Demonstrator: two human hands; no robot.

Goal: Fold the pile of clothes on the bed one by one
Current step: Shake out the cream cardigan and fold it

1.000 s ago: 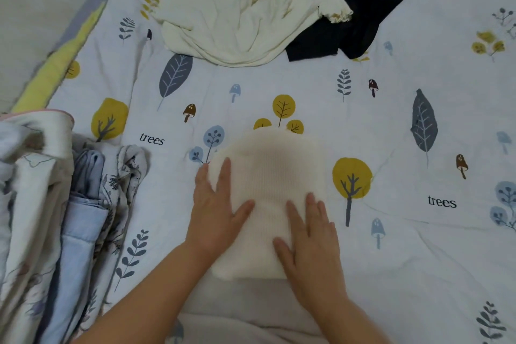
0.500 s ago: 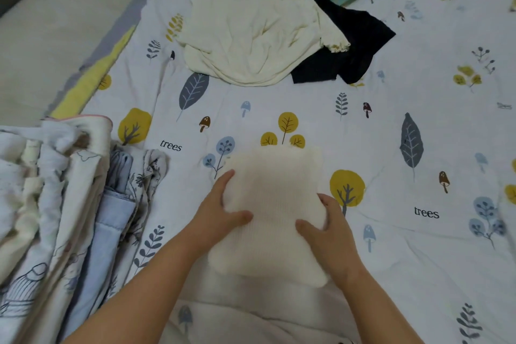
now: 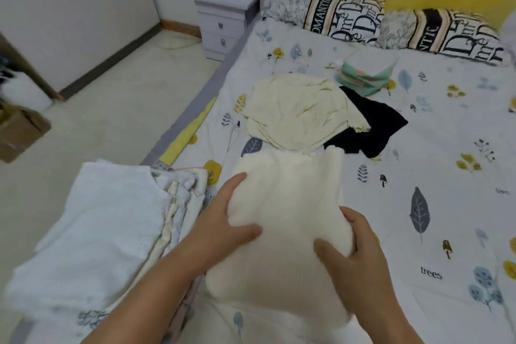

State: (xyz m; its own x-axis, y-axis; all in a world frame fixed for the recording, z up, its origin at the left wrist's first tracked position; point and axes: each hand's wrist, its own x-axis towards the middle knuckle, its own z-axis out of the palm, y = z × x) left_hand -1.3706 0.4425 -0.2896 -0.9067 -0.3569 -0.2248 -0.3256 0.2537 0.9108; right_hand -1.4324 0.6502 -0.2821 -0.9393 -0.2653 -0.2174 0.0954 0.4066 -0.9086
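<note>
Head cam: folded cream knit (image 3: 287, 220) is done and held up off the bed (image 3: 435, 204), so step in hand looks like transfer to the folded stack (image 3: 106, 226) at the person's left. Next move prob needs a level carry w/ both sides supported so the fold doesn't slump, then squaring it on the stack top. Left hand (image 3: 223, 223) grips knit's left edge, thumb on top, fingers curled under. Right hand (image 3: 351, 243) grips right edge, same clamp. Still unfolded: pale yellow garment (image 3: 296, 112) and black garment (image 3: 374, 128), overlapping, further up the bed.

Nightstand (image 3: 223, 19), pillows (image 3: 346, 15), cardboard box (image 3: 19, 131)
</note>
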